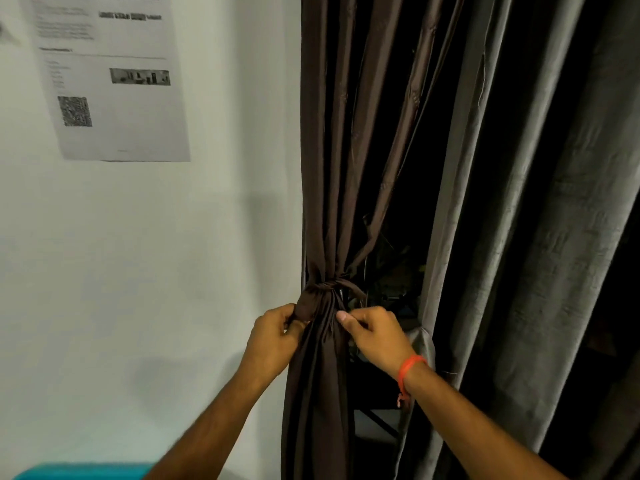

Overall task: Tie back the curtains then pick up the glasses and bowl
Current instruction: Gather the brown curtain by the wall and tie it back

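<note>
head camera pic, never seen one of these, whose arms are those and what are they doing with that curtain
The single picture comes from a camera worn on a person's head, looking forward and down, so the two arms are the wearer's own. There is no machine. The left hand grips the bunched brown curtain just under a knot already tied round it, and the right hand, with an orange wristband, pinches the folds beside it. A grey curtain hangs loose to the right. A printed sheet is stuck on the white wall. No glasses or bowl are in view.
</note>
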